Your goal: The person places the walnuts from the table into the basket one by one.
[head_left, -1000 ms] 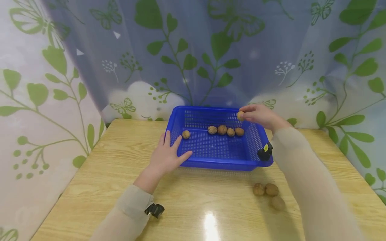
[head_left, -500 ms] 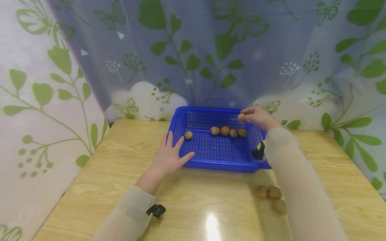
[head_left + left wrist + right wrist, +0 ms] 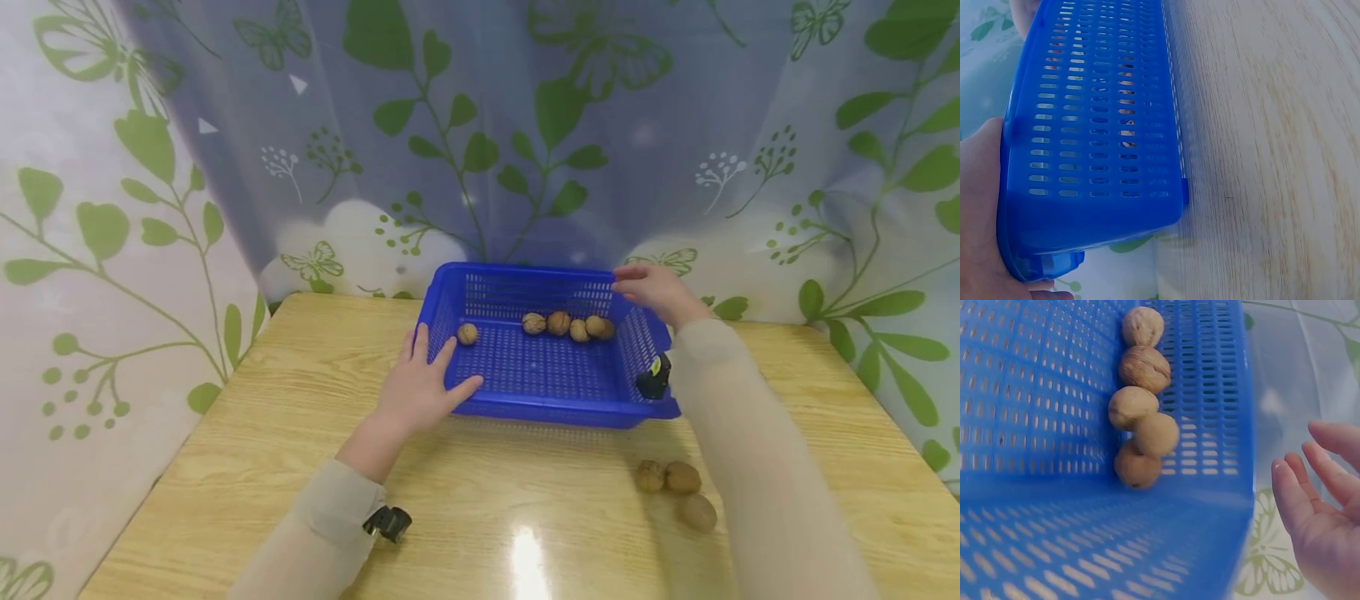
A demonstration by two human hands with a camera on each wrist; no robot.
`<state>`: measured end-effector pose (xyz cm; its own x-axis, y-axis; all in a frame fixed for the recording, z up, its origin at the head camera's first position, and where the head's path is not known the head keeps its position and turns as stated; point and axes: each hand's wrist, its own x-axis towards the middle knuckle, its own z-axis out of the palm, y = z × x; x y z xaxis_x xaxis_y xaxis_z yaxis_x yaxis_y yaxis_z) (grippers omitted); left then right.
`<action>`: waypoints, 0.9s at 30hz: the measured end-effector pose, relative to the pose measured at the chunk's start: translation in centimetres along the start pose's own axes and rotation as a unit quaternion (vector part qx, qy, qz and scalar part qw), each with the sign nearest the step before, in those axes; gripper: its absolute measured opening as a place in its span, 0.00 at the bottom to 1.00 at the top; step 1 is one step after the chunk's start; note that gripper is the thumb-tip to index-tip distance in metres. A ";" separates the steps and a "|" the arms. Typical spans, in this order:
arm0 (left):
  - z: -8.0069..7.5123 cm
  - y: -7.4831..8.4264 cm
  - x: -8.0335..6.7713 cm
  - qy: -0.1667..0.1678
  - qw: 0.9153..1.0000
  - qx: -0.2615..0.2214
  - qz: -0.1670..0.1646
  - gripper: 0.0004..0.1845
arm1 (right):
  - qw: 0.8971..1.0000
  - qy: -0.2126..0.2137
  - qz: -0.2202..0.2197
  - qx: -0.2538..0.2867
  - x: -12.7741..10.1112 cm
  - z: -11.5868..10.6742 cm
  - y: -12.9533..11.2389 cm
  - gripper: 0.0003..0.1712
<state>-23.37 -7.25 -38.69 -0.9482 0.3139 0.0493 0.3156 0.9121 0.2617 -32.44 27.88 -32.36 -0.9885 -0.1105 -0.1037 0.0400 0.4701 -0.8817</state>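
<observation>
A blue perforated plastic basket (image 3: 547, 410) stands on the wooden table. My left hand (image 3: 415, 390) rests on its left front corner, fingers spread over the rim; the left wrist view shows the hand (image 3: 982, 206) against the rim from outside. Over the back right corner, my right hand (image 3: 660, 293) has nothing in it, and its fingers (image 3: 1291, 494) are parted in the right wrist view. Below it, several walnuts (image 3: 558, 323) lie along the back wall, and a pale walnut (image 3: 1158, 434) leans on its neighbours. One walnut (image 3: 467, 334) lies apart at the basket's left.
Three walnuts (image 3: 682, 477) lie on the table (image 3: 465, 517) in front of the basket's right end, beside the right sleeve (image 3: 757, 467). A patterned curtain (image 3: 495, 142) hangs right behind the basket.
My right hand has let go of a walnut, which has dropped onto the others at the back right of the basket. The hand has shifted slightly right; my left hand has stayed put.
</observation>
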 end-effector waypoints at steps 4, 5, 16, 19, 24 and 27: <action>0.0 0.1 0.0 -0.001 1.000 -0.001 0.002 0.45 | 1.000 -0.013 -0.002 0.007 -1.3 -1.1 -0.2 0.30; 0.0 0.1 0.0 -0.002 1.000 -0.001 0.002 0.45 | 1.000 -0.016 -0.003 0.002 -1.7 -1.3 -0.2 0.30; 0.0 0.1 0.1 -0.002 1.000 -0.005 0.003 0.45 | 0.998 -0.034 -0.013 -0.049 -5.1 -3.6 1.2 0.32; 0.0 0.2 0.1 -0.001 1.000 -0.008 0.003 0.45 | 0.998 -0.034 -0.012 -0.051 -6.4 -3.7 1.4 0.32; 0.1 0.1 0.1 0.001 1.000 -0.007 0.001 0.45 | 0.996 -0.031 0.003 -0.079 -8.4 -3.5 1.8 0.33; 0.1 0.2 0.1 -0.001 1.000 -0.006 0.001 0.46 | 0.994 -0.033 0.008 -0.100 -9.7 -3.4 2.1 0.34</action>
<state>-23.37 -7.07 -38.70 -0.9473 0.3168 0.0485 0.3177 0.9082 0.2726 -23.24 32.94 -31.65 -0.9758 -0.1557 -0.1534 0.0195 0.6367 -0.7708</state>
